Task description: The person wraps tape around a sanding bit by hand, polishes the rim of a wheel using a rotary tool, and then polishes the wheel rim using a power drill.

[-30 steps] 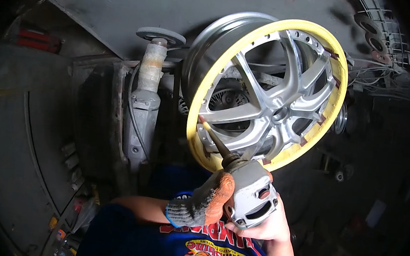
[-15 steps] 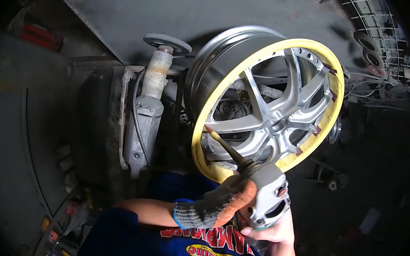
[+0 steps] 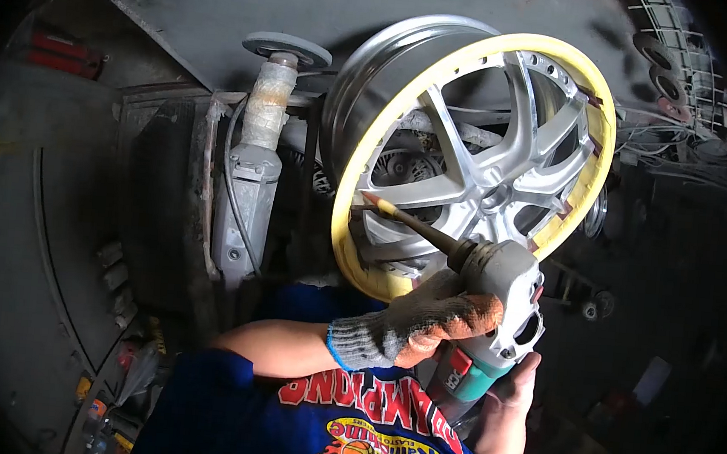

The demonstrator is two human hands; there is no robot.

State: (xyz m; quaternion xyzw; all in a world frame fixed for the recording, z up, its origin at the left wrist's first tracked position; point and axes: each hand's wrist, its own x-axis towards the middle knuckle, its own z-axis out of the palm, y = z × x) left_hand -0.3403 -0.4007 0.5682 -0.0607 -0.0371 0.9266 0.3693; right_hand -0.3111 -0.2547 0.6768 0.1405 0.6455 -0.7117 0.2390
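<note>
My left hand [image 3: 433, 322], in a grey glove with an orange-brown palm, wraps around the neck of a hand-held grinder [image 3: 509, 281]. The grinder has a grey metal head and a green body with a red switch. My bare right hand [image 3: 514, 394] grips the lower body, its thumb showing at the side and its other fingers mostly hidden. A long shaft with a tapered tip [image 3: 378, 203] points left from the head to the outer end of a spoke. That spoke belongs to a silver alloy wheel [image 3: 483, 172], tilted upright, its front rim bordered with yellow tape [image 3: 599, 164].
Left of the wheel stands a larger grey grinder [image 3: 252, 171] with a flat disc [image 3: 286, 48] on top and a cable beside it. Discs [image 3: 655, 52] hang on a wire rack at upper right. Clutter [image 3: 134, 371] lies at lower left, with a red object [image 3: 61, 54] above.
The grinder's head has moved up and right, and more of its green body shows. Wheel and standing grinder sit higher in view. The tip stays near the same spoke end.
</note>
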